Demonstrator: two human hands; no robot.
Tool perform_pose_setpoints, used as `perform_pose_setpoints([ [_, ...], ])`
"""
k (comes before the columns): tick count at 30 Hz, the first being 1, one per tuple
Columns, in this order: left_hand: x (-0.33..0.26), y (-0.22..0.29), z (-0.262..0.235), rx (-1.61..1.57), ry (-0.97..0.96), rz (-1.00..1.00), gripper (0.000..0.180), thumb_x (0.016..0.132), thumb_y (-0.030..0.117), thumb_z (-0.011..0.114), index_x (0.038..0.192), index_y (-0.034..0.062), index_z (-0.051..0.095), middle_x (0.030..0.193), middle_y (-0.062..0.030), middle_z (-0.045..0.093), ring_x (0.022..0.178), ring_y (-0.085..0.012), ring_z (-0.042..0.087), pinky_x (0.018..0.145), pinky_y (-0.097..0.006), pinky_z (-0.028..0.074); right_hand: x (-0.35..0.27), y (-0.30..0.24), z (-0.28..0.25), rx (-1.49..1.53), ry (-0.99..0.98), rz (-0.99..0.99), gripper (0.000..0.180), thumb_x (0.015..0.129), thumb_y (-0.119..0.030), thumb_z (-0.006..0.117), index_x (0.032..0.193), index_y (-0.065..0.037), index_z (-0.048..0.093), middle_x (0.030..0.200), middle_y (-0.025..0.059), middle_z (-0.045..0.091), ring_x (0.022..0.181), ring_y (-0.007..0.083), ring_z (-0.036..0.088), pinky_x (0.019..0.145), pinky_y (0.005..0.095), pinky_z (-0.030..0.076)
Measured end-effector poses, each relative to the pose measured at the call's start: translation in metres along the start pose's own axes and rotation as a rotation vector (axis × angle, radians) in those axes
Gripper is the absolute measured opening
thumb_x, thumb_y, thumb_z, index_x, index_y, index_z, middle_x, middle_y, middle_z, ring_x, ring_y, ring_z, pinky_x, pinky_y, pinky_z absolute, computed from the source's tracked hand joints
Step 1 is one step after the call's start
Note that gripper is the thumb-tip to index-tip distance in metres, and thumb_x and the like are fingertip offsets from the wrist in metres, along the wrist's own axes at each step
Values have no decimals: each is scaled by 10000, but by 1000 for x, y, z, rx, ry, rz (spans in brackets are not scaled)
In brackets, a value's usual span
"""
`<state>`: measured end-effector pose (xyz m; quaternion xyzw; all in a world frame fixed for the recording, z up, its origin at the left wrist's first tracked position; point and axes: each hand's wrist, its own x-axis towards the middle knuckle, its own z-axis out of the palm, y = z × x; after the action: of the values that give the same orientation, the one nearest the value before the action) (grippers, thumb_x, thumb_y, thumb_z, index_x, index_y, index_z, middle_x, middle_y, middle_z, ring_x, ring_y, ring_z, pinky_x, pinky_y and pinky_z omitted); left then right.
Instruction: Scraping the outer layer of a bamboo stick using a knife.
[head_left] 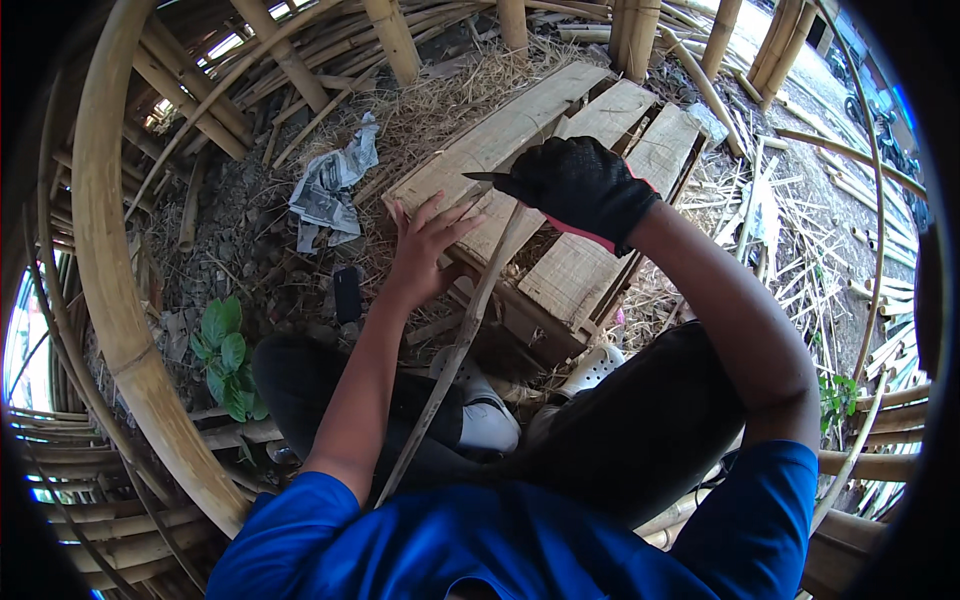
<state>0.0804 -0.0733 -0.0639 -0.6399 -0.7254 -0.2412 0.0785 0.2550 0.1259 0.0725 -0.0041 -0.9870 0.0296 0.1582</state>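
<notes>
My left hand (pixel 430 243) is bare, its fingers spread over the near left end of a slatted wooden crate (pixel 560 280). My right hand (pixel 580 190) wears a black glove with a reddish edge and is closed around a knife (pixel 482 177). The dark, narrow blade points left, above the crate and just beyond my left fingertips. A long, thin wooden stick (pixel 455 350) slants from below the knife, between my arms, down to my lap. Its upper part passes behind the gloved hand, and whether that hand touches it is hidden.
Crumpled newspaper (pixel 335 185) and a dark phone-like object (pixel 347 293) lie left of the crate. A thick bamboo pole (pixel 120 290) curves along the left side. A leafy plant (pixel 228 350) grows beside my knee. Bamboo strips (pixel 800 240) and shavings litter the right.
</notes>
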Motion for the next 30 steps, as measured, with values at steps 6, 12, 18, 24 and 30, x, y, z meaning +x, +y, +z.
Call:
perform_pose_setpoints([
  [6,4,10,7,6,32,38,857,672,202,866,1449,347,533,1490,23,511,1443,-293,345,1210,-683,-10,-5,0,-17,-63,25,13,398,1010,-418,523,902,-91,723,864,139,714,843,364,696,767,469,567],
  [12,8,9,10,77,9,25,877,652,166,842,1451,344,528,1483,21,509,1437,-282,350,1201,-684,-20,-6,-18,-38,-229,171,-127,384,1016,-376,525,894,-66,717,808,137,698,793,337,695,724,446,562],
  [18,11,8,18,59,60,78,862,669,159,821,1459,330,520,1486,-8,503,1442,-299,341,1192,-679,-21,-24,-25,-50,-252,400,-151,304,957,-330,594,831,-78,710,766,139,683,770,332,694,708,431,562],
  [24,14,23,12,80,-17,21,897,670,124,828,1472,350,499,1494,-23,493,1447,-305,335,1190,-687,-11,-44,-15,-60,-187,387,-149,306,938,-339,611,799,-86,711,749,137,681,757,332,695,706,434,564],
  [30,17,29,7,144,-36,30,886,739,140,819,1507,364,439,1472,-38,489,1463,-293,312,1191,-693,-2,-40,-5,-61,-174,334,-113,369,966,-379,578,798,-80,715,766,149,694,755,352,697,698,463,563],
])
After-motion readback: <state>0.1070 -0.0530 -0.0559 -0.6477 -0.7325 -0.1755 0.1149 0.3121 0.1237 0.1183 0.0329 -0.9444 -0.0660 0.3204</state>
